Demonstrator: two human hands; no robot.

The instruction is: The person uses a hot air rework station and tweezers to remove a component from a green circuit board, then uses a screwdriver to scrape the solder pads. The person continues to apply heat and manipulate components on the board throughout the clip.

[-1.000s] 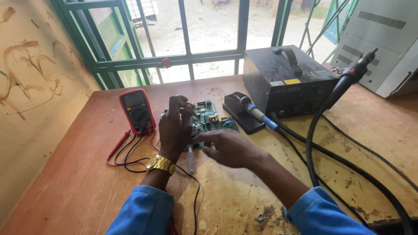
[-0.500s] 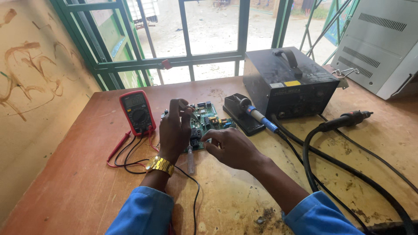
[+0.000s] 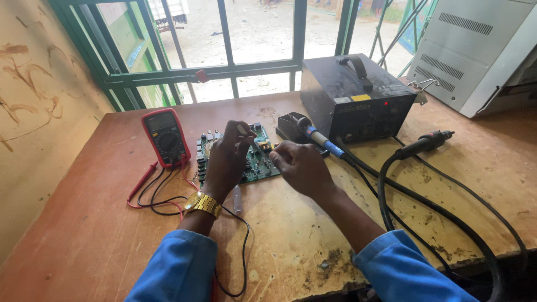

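Left hand (image 3: 226,162) grips green circuit board (image 3: 260,165) near workbench's (image 3: 84,235) far edge; right hand (image 3: 302,168) curled closed beside it, contents unseen.

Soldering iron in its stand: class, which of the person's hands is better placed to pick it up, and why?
Probably the right hand. It sits beside the soldering iron in its stand, while the left hand rests on the green circuit board, farther from it.

A red digital multimeter (image 3: 166,137) with red and black leads lies at left on a worn brown wooden bench (image 3: 84,223). At far right stands a black box-shaped soldering station (image 3: 358,100), a black hot-air handpiece (image 3: 425,142) just beside it, a grey metal casing (image 3: 475,50) beyond.
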